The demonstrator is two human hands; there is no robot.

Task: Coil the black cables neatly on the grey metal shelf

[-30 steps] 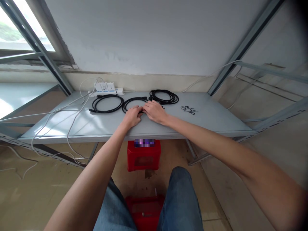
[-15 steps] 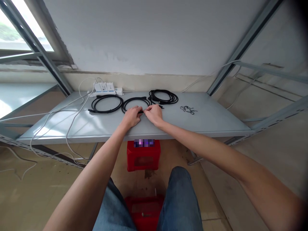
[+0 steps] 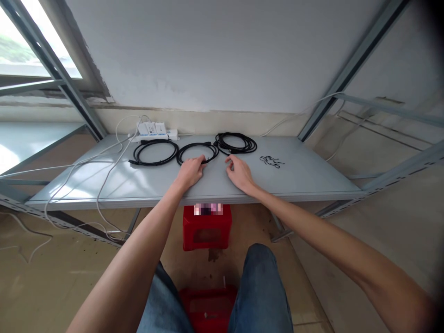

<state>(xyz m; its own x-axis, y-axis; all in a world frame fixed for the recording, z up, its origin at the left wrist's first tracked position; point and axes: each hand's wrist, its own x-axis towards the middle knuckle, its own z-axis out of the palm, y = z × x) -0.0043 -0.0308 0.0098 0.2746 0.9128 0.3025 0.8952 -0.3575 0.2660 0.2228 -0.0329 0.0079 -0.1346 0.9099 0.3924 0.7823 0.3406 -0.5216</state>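
Three black cables lie coiled on a grey metal shelf. My left hand (image 3: 191, 171) is closed on the near side of the middle coiled cable (image 3: 188, 145); its fingers hide part of the loop. A small tie end sticks up just right of those fingertips. To the right, my right hand (image 3: 240, 174) hovers low over the shelf with curved fingers and a gap between thumb and forefinger. It covers a cable end in front of the right coiled cable (image 3: 250, 142). Left of both hands rests the left coiled cable (image 3: 138, 151).
Several thin black ties (image 3: 271, 162) lie loose on the shelf (image 3: 222, 187) at right. A white power strip (image 3: 172, 134) with plugged-in adapters stands by the wall. White cords (image 3: 107, 178) trail over the shelf's left part. A red stool (image 3: 212, 226) is underneath.
My right hand has left the middle coil and moved right, its fingers loosening. The left hand stays at the middle coil. The view has shifted slightly.
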